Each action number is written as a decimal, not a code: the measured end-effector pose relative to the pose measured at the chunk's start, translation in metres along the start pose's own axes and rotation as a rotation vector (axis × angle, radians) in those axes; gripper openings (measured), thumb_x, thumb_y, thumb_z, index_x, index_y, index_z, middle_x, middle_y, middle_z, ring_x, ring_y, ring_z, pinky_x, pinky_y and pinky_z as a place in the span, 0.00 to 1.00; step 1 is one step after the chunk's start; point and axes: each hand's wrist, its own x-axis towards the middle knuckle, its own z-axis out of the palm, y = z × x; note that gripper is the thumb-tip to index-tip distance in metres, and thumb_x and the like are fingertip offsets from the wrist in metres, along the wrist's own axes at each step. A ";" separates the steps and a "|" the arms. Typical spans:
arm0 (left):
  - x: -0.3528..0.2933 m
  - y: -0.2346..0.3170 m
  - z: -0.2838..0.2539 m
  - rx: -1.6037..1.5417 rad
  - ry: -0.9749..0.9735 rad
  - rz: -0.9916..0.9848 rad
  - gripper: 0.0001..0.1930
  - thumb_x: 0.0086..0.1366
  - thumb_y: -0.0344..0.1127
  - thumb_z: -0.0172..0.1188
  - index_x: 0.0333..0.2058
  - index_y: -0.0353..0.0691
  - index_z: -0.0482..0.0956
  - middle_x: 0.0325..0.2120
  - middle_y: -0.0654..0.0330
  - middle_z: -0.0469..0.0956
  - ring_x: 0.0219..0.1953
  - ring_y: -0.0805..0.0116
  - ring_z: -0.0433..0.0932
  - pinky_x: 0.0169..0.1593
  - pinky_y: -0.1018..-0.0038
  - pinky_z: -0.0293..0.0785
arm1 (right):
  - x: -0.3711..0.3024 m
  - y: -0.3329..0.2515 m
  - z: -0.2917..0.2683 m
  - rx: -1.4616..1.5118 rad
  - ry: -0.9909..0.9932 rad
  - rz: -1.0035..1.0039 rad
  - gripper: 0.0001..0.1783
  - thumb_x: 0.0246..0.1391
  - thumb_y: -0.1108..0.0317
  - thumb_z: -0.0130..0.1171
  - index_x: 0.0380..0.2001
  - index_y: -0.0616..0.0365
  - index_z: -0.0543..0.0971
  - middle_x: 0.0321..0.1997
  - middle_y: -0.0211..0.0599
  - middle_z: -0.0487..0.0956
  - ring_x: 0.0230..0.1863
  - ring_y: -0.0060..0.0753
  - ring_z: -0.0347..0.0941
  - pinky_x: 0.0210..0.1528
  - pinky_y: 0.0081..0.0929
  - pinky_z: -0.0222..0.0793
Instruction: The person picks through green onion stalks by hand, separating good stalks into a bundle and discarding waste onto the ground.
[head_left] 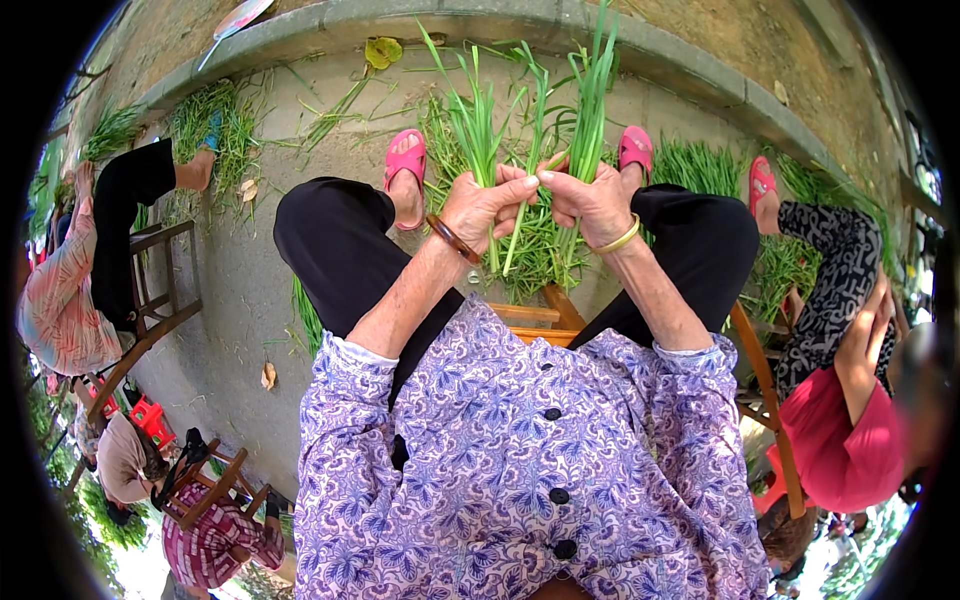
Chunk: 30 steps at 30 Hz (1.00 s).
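Observation:
In my left hand (482, 208) is a bunch of garlic chives (480, 130), its long flat green leaves pointing away from me. A second upright bunch of garlic chives (593, 90) is gripped by my right hand (588, 203), with the stalk ends hanging below the fingers. Between the two bunches stands a thinner stalk (537, 120); its lower end passes by my left fingers. My thumbs nearly meet in the middle, over a loose pile of cut greens (540, 245) on the ground between my feet. A brown bangle circles my left wrist and a yellowish one my right.
A concrete kerb (500, 22) curves along the far side. More greens lie at the left (215, 130) and right (700, 165). Seated people are on both sides, one in a red top (845, 450). A wooden chair (150, 270) stands left. Dry leaves lie on the pavement.

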 end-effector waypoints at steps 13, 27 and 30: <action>0.000 -0.002 -0.003 0.002 -0.034 -0.058 0.06 0.54 0.30 0.54 0.27 0.33 0.70 0.19 0.63 0.70 0.12 0.84 0.59 0.10 0.89 0.55 | 0.001 0.008 0.005 -0.194 0.105 -0.102 0.04 0.39 0.73 0.56 0.21 0.62 0.72 0.12 0.24 0.67 0.10 0.12 0.58 0.10 0.12 0.51; 0.009 -0.012 -0.011 0.012 0.098 -0.090 0.05 0.54 0.26 0.51 0.28 0.30 0.66 0.19 0.61 0.69 0.12 0.85 0.59 0.09 0.88 0.55 | 0.021 0.037 0.002 -0.570 0.263 -0.347 0.05 0.32 0.73 0.56 0.16 0.65 0.73 0.12 0.29 0.71 0.15 0.14 0.63 0.16 0.17 0.60; 0.010 -0.013 -0.009 -0.015 0.164 -0.086 0.05 0.50 0.24 0.53 0.26 0.29 0.68 0.18 0.58 0.70 0.11 0.83 0.59 0.09 0.86 0.53 | 0.024 0.040 0.001 -0.599 0.287 -0.357 0.07 0.31 0.72 0.56 0.15 0.65 0.72 0.13 0.35 0.72 0.16 0.19 0.66 0.18 0.21 0.62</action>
